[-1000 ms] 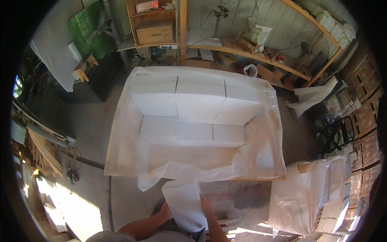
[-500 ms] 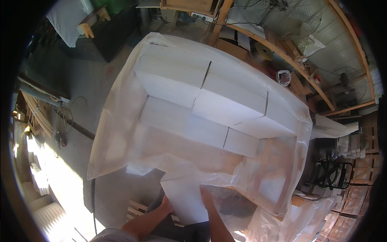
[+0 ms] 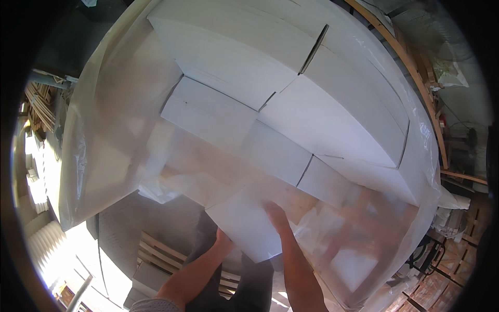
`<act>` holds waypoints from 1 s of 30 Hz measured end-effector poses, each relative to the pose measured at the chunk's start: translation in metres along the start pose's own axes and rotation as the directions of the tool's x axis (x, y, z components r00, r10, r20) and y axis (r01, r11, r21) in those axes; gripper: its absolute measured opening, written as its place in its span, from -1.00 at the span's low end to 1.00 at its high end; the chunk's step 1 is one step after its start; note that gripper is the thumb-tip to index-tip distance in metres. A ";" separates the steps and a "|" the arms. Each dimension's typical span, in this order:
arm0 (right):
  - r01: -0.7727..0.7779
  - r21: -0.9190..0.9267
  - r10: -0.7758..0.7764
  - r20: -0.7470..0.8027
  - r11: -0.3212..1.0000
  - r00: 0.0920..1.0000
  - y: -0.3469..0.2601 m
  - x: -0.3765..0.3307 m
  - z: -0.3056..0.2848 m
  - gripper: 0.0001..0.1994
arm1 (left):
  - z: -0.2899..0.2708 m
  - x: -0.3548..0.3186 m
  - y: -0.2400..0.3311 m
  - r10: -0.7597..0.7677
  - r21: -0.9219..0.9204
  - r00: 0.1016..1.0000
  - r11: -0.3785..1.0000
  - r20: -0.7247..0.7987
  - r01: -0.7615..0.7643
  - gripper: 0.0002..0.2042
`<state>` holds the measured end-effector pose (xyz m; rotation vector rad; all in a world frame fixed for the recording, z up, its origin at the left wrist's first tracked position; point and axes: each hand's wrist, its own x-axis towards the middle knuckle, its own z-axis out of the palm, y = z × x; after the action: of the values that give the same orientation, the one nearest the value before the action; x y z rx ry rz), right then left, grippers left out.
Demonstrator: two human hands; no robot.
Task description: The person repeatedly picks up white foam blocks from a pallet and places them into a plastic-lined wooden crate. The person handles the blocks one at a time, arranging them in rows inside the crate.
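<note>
I hold a flat white block [image 3: 244, 221] with both hands, low in the middle of the head view. My left hand [image 3: 223, 241] grips its near left edge from below. My right hand [image 3: 275, 214] lies flat on its top face near the right edge. The block hangs over the near rim of a large clear plastic liner [image 3: 99, 156]. Inside the liner several white blocks [image 3: 322, 109] are stacked in rows, a higher tier at the back and a lower tier [image 3: 249, 140] in front. Bare wood [image 3: 343, 208] shows through the plastic just beyond the held block.
A wooden pallet [image 3: 161, 255] lies on the floor under my arms. Wooden beams and shelving [image 3: 421, 88] run along the right. Bundled sticks [image 3: 39, 99] lie at the far left. More plastic-wrapped white material [image 3: 452, 218] sits at the right edge.
My view has moved much closer to the stack and tilted. The held block has gone forward over the liner's near rim. Both hands keep their hold on it.
</note>
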<state>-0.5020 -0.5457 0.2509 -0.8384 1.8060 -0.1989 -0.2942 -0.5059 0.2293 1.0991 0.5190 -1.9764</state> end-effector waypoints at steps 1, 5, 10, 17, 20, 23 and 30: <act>-0.064 0.040 0.062 0.042 0.997 0.997 -0.007 0.011 -0.016 -0.54 | 0.006 0.014 -0.006 -0.004 -0.030 0.998 1.000 -0.067 0.002 -0.50; -0.121 0.073 0.118 0.049 0.990 0.992 -0.046 0.048 -0.073 -0.45 | 0.036 0.052 -0.020 0.289 0.878 0.831 -0.210 0.476 -0.430 -0.50; -0.092 -0.095 0.098 0.055 0.991 0.994 -0.100 0.110 -0.123 -0.36 | 0.078 0.126 -0.048 0.413 0.510 0.906 0.761 0.095 -0.400 -0.47; 0.296 -0.229 -0.367 -0.397 0.927 0.842 -0.094 0.142 -0.112 -0.47 | 0.120 0.155 -0.037 0.528 0.896 0.779 0.071 0.338 -0.438 -0.51; 0.232 -0.226 -0.323 -0.712 0.946 0.623 -0.040 0.103 -0.095 -0.50 | 0.121 0.157 -0.020 0.528 0.883 0.748 -0.007 0.402 -0.470 -0.53; 0.042 0.118 0.080 -0.854 0.992 0.514 0.023 0.068 -0.083 -0.45 | 0.104 0.176 -0.003 0.590 0.901 0.712 -0.064 0.380 -0.428 -0.56; -0.005 0.879 0.361 -0.190 0.477 0.913 0.089 0.059 -0.063 -0.35 | 0.058 0.242 0.004 0.441 0.704 0.867 0.538 0.233 -0.463 -0.67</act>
<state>-0.6069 -0.5331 0.1860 0.1715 1.7657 -1.0961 -0.3945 -0.6544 0.0562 1.4955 -0.6497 -1.7144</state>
